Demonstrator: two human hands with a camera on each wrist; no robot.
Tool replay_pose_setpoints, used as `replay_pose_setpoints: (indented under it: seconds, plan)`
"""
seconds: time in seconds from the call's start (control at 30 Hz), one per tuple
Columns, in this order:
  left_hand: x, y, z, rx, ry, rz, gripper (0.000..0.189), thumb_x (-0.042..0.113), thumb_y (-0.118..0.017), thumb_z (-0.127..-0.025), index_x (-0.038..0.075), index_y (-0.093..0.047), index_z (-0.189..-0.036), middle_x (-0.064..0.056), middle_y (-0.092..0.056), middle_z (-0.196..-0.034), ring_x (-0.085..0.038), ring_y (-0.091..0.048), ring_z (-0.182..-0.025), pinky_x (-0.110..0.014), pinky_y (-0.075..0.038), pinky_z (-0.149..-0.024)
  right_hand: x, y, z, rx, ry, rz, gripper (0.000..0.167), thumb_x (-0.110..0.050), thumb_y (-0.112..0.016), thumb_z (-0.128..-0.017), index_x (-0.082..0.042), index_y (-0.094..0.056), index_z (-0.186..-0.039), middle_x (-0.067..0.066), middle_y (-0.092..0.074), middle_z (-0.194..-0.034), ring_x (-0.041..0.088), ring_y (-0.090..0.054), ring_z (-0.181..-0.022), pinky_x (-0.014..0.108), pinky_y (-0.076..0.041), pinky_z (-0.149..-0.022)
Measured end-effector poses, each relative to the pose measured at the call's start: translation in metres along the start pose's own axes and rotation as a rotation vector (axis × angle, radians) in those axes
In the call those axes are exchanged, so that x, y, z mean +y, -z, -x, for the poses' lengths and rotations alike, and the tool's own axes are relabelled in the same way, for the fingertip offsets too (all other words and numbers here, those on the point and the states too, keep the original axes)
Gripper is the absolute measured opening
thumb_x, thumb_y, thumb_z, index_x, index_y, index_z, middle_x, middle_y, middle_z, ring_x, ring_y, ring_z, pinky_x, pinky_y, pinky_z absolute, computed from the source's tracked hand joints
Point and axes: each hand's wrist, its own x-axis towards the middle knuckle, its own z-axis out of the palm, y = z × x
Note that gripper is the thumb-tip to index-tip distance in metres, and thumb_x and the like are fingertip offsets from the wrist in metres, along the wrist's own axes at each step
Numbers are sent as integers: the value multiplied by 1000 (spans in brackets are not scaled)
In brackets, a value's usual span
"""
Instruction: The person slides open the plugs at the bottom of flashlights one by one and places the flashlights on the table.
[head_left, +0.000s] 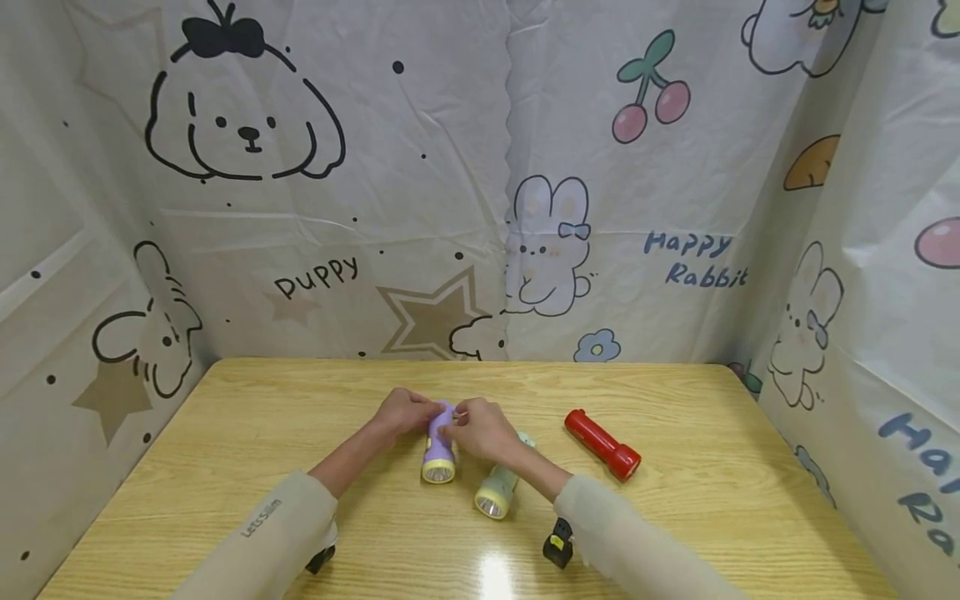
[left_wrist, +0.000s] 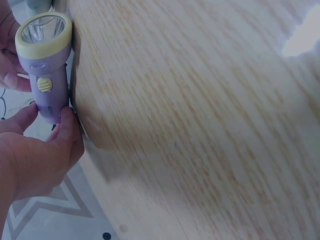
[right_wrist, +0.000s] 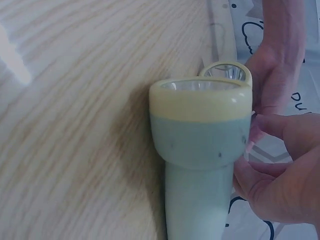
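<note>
A purple flashlight (head_left: 439,446) with a pale yellow lens rim and yellow switch lies with its lens toward me in the head view. My left hand (head_left: 403,412) grips its tail end between thumb and fingers, plain in the left wrist view. Bent fingers of my right hand (head_left: 483,429) hold its right side near the tail, thumb tip over the barrel. Below the right wrist lies a mint green flashlight (right_wrist: 200,140) with a yellow rim, partly hidden by the right forearm in the head view. The right fingertips are partly hidden in both wrist views.
On the right of the wooden table (head_left: 285,467) lies a red flashlight (head_left: 602,444), lens end toward the front right. A printed cloth (head_left: 450,192) hangs behind the table and along both sides. A black device (head_left: 558,543) shows by the right sleeve.
</note>
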Motion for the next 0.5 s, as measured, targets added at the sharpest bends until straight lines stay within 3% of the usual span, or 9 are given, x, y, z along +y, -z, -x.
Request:
replay_pose_setpoints:
  seconds: [0.5]
  plan:
    - [0, -2, 0, 1, 5, 26, 25, 9, -70, -92, -14, -69, -103, -22, -69, -103, -22, -70, -86, -35, -58, -81, -1, 21, 7, -11, 102, 96, 40, -26, -73, -91, 2, -68, -119, 15, -71, -106, 28, -67, -99, 38, -57, -81]
